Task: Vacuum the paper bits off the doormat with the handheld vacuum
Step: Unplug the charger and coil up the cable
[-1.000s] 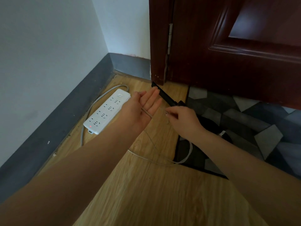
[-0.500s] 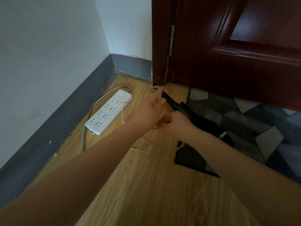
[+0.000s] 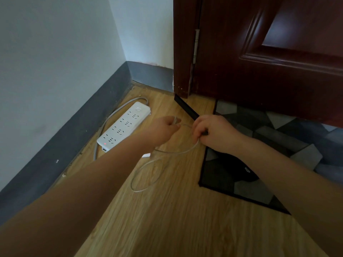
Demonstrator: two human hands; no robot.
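Wood floor runs to a door, with a mat and power strip. Left hand pinches a thin cable; right hand grips the black vacuum and cable.

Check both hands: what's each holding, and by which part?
Left hand pinches the white cable near its end. Right hand grips the same cable farther along.

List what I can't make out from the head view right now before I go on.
- Handheld vacuum: body mostly hidden by the right hand and forearm.
- Thin cable: its end vanishes inside the left hand.
- Paper bits: none discernible on the dim doormat.
- Doormat: right part cut off by the frame edge.
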